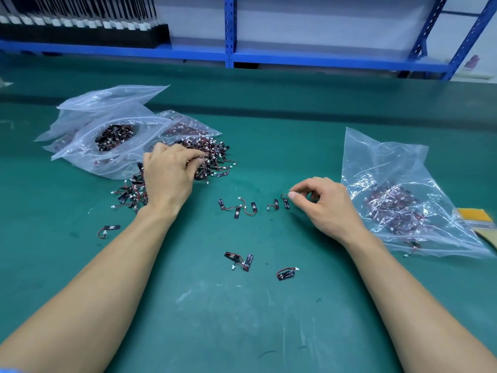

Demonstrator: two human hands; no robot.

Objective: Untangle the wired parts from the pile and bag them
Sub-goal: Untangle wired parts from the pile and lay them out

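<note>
The pile of wired parts [204,157] lay at the far left of the green mat [242,332], spilling out just beside an open bag [113,141] that held more of the same. The left hand [168,173] was sunk into the pile's near edge, fingers curled and closed on a clump of wires. A row of freed parts [236,207] lay apart from the pile at mid-mat, with a few strays [239,261] nearer the person. The right hand [320,203] sat at the row's right end, fingers curled, one fingertip [292,195] touching the wire of the end part [286,203]; whether it pinched that wire could not be told (the other fingers hid the contact). The receiving bag [398,200], part filled, lay just right of that hand, its mouth not clearly seen. Judgement: the untangling step was in hand, and bagging of the loose row was not yet done. The next move would call for a steady hold on the pile while a single part is drawn out by its wire without dragging its neighbours, then gathering the row into the receiving bag
</note>
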